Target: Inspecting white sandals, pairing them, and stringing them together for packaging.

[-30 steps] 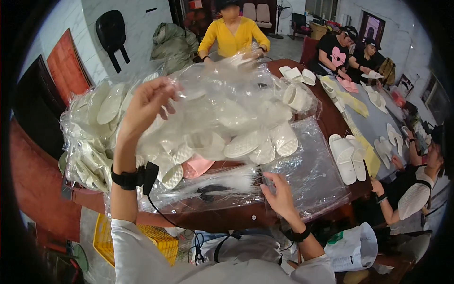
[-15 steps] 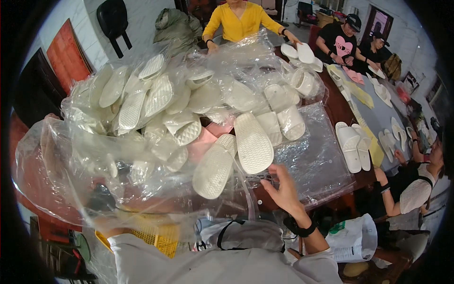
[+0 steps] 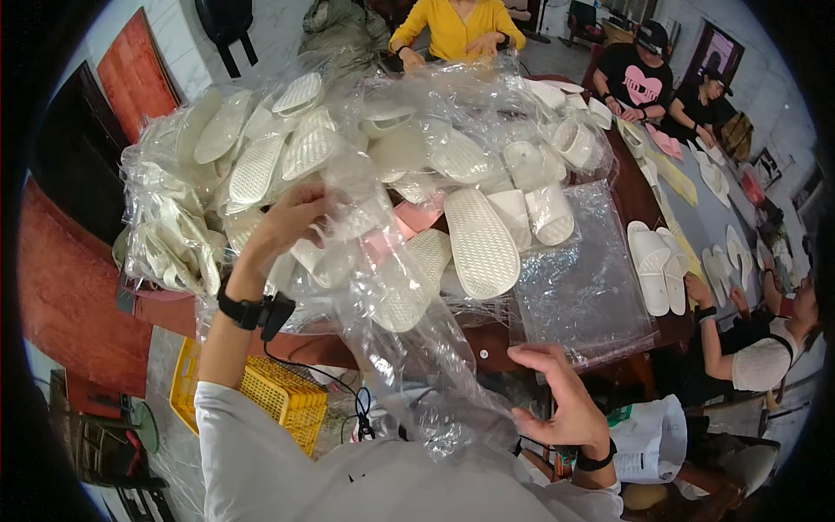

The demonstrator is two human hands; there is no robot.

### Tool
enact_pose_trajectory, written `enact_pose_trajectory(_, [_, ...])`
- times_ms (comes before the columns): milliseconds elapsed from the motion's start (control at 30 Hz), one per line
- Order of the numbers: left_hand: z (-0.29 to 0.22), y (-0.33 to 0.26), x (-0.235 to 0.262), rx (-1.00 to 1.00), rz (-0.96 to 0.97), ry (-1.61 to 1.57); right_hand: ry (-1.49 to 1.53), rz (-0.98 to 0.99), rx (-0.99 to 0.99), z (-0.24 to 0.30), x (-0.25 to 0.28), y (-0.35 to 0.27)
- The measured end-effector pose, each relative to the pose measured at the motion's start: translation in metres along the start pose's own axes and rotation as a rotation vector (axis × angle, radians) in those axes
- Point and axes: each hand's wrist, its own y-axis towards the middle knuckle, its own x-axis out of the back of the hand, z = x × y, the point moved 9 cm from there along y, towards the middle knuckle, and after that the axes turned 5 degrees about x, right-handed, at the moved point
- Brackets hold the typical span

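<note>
My left hand is over the left-middle of a pile of white slippers in clear bags, fingers curled at the edge of a clear plastic bag. The bag hangs crumpled from there across the pile and down in front of me. My right hand is in front of the table edge, thumb and fingers apart, beside the bag's lower end, with nothing gripped. Between the hands, a white slipper lies with its patterned sole up. Another slipper shows partly through the plastic. A pink piece shows between slippers.
Flat clear bags lie stacked right of the pile. A pair of white slippers stands at the table's right edge. A yellow crate is below left, a white sack below right. Several people work around, one in yellow across the table.
My left hand has come up from the lower left onto the pile, and the plastic has swung from the left to the middle. My right hand has drawn back toward me, away from the slipper.
</note>
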Motion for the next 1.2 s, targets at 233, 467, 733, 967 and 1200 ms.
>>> enact_pose_trajectory(233, [0.052, 0.041, -0.033, 0.159, 0.178, 0.061, 0.166, -0.125, -0.197, -0.028, -0.005, -0.016])
enact_pose_trajectory(467, [0.067, 0.05, -0.035, 0.129, 0.277, 0.155, 0.273, -0.307, -0.352, -0.092, -0.01, -0.021])
enact_pose_trajectory(733, [0.081, 0.059, -0.024, 0.057, 0.336, 0.281, 0.162, -0.135, -0.198, -0.083, -0.013, -0.01])
enact_pose_trajectory(967, [0.073, 0.051, -0.016, -0.006, 0.382, 0.292, 0.383, -0.533, -0.484, -0.115, 0.008, -0.038])
enact_pose_trajectory(1200, [0.043, 0.041, -0.004, -0.126, 0.347, 0.501, 0.359, -0.506, -0.5, -0.122, 0.009, -0.049])
